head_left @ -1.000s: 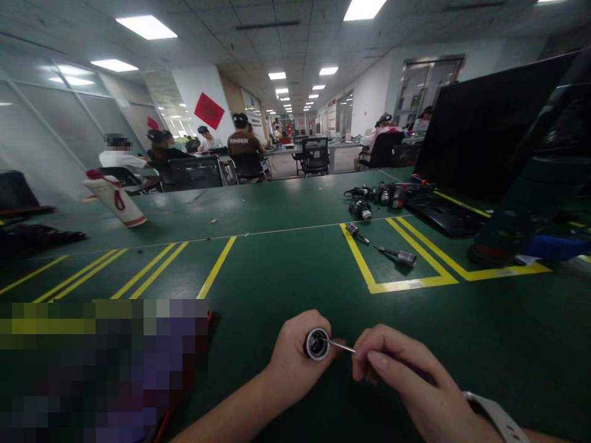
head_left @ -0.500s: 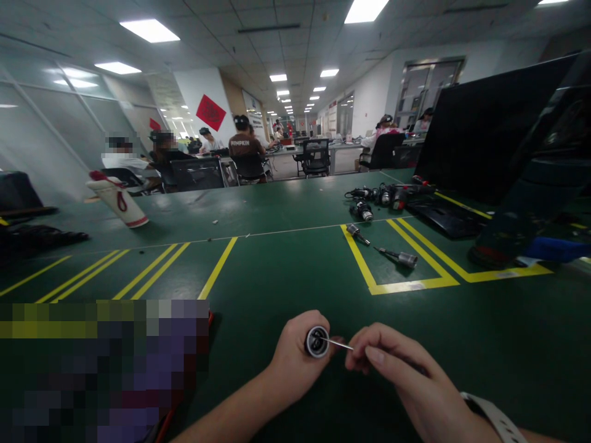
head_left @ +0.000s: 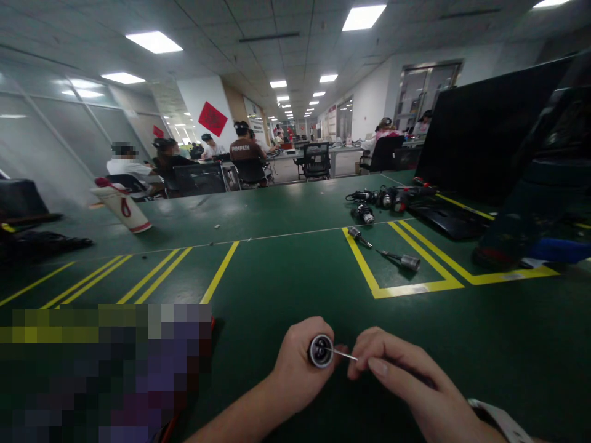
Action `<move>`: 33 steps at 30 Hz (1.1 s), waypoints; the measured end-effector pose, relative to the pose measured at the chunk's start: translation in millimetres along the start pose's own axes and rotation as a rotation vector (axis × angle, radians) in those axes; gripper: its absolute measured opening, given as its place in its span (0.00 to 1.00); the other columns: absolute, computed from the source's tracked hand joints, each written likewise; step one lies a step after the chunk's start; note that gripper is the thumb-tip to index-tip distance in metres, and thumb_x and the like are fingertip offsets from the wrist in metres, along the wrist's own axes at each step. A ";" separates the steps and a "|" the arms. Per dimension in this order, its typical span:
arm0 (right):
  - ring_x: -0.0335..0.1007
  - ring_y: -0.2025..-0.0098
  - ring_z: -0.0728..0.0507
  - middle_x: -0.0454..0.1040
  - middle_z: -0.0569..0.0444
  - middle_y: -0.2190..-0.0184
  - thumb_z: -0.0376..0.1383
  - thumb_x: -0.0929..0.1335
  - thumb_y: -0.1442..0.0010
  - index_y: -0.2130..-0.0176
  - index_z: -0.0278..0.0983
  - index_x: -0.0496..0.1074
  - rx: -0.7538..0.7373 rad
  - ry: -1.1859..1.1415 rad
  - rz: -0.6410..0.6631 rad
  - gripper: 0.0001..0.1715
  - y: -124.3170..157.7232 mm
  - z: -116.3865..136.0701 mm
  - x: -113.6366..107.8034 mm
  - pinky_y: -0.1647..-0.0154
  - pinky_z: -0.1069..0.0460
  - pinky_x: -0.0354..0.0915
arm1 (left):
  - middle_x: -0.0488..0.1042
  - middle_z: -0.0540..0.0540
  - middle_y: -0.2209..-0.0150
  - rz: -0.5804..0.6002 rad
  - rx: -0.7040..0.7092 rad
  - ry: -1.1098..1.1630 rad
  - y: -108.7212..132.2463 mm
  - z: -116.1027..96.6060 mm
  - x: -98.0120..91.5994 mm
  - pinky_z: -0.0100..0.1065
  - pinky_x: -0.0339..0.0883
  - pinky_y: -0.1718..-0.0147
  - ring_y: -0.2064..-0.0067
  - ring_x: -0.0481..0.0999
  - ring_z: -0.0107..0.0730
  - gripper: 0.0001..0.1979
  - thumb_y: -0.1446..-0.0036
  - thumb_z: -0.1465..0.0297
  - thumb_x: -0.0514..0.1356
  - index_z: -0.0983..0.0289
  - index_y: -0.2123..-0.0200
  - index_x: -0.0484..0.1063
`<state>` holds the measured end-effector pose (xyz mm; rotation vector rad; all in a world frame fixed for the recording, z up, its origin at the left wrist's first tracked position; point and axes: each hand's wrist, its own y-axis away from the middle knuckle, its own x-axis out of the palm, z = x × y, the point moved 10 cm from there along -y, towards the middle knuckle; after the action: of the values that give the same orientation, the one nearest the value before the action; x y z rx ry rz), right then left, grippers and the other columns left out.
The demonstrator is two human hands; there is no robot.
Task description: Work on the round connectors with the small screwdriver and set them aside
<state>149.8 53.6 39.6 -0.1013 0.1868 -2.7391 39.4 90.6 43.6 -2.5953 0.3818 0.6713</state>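
Note:
My left hand [head_left: 300,363] is wrapped round a dark cylinder with a silver rim [head_left: 321,351], its open end turned toward me and small parts showing inside. Between the thumb and fingers of my right hand [head_left: 392,363] is a tool with a thin metal shaft [head_left: 345,355], like a screwdriver's. The shaft's tip reaches into the cylinder's opening; its handle is hidden by my hand. Further off, inside yellow tape, lie a short metal connector-like part [head_left: 359,237] and a longer metal part with a thin stem [head_left: 401,259].
Several dark metal parts and cables [head_left: 369,200] lie beyond the tape on the green table [head_left: 277,271]. A monitor [head_left: 484,135] and a dark bottle [head_left: 517,209] stand at right. At left are a white cup [head_left: 124,209] and a pixelated area. People sit at desks behind.
The scene sits slightly lower and further right in view. Both hands keep their holds, with the shaft still in the cylinder's opening.

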 end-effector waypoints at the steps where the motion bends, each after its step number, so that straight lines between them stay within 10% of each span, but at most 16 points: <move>1: 0.67 0.61 0.41 0.71 0.52 0.67 0.38 0.63 0.37 0.68 0.40 0.74 -0.001 0.007 -0.002 0.12 0.3 0.0 -0.1 0.58 0.47 0.61 | 0.59 0.45 0.80 -0.006 -0.007 0.003 -0.1 1.0 -0.6 0.26 0.53 0.81 0.79 0.58 0.23 0.13 0.53 0.74 0.60 0.61 0.81 0.57; 33: 0.69 0.58 0.39 0.70 0.46 0.63 0.44 0.60 0.37 0.61 0.38 0.70 -0.166 0.274 0.049 0.15 -0.8 24.1 8.8 0.57 0.43 0.66 | 0.67 0.48 0.74 0.038 -0.089 0.008 -0.1 9.5 0.5 0.28 0.60 0.76 0.74 0.66 0.28 0.08 0.54 0.75 0.61 0.62 0.70 0.64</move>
<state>143.8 48.2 64.0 0.2322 0.4860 -2.6747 36.1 95.0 35.9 -2.6815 0.4136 0.7057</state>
